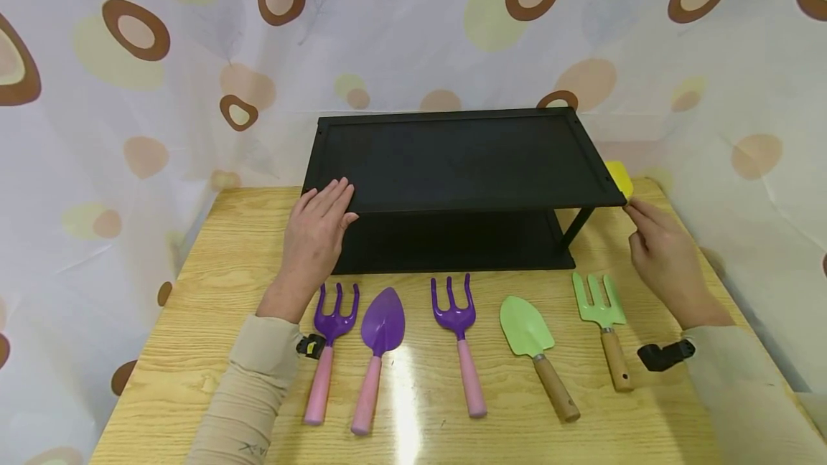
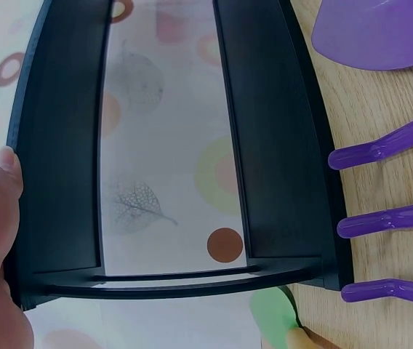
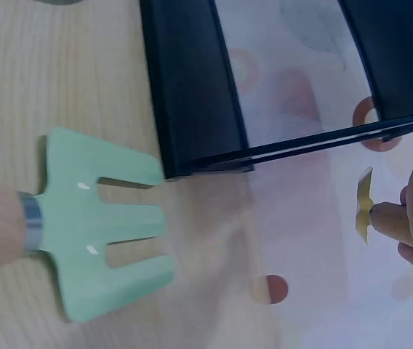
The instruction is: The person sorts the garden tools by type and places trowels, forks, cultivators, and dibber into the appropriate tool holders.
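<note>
My left hand (image 1: 316,232) rests with fingers laid out on the top board of a black two-tier shelf (image 1: 452,160), at its front left corner. Beside the shelf's right end, my right hand (image 1: 665,253) grips the wooden handle (image 3: 392,222) of a small garden tool with a yellow head (image 1: 619,178). In the right wrist view that yellow head shows nearly edge-on; the shelf corner partly covers it in the head view. Closest to the right hand on the table lies a light green hand fork (image 1: 599,303) with a wooden handle.
Before the shelf lie a purple fork (image 1: 334,323), a purple trowel (image 1: 384,321), another purple fork (image 1: 455,318) and a green trowel (image 1: 525,325). Beyond the shelf's left end, a green tool (image 2: 270,314) partly shows. A patterned curtain (image 1: 400,41) hangs behind the table.
</note>
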`<state>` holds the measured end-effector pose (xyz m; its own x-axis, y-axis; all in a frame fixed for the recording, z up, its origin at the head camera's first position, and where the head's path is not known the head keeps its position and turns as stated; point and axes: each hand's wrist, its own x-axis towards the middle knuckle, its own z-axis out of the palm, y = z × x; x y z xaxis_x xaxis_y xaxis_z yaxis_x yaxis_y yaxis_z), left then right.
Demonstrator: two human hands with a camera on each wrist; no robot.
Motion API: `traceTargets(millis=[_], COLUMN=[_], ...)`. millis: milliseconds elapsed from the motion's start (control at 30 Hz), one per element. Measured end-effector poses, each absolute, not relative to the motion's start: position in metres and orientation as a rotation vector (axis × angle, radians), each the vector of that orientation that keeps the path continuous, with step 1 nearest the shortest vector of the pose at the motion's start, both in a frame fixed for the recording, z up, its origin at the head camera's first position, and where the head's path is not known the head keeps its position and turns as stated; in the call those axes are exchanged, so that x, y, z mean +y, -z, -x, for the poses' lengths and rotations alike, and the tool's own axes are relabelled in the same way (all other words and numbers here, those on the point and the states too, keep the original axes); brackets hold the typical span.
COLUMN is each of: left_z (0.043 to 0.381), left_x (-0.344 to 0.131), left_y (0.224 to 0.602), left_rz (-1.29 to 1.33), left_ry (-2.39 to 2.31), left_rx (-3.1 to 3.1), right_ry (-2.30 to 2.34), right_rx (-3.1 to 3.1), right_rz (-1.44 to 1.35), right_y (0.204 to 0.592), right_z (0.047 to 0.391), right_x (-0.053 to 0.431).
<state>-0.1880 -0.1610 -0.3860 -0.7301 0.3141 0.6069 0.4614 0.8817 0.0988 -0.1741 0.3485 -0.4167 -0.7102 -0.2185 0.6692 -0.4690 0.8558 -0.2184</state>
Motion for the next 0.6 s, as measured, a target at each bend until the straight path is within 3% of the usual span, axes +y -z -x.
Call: traceTargets(millis=[600], left_z=[0.188], left_x=[-0.160], left_y=[0.385], left_rz=[0.544], left_ry=[0.316], left_rx=[-2.457], right_ry=[-0.503], right_rx=[-2.327], right_rz=[-0.456], right_y=[0.379], right_z=[0.173], right_x=[0.340])
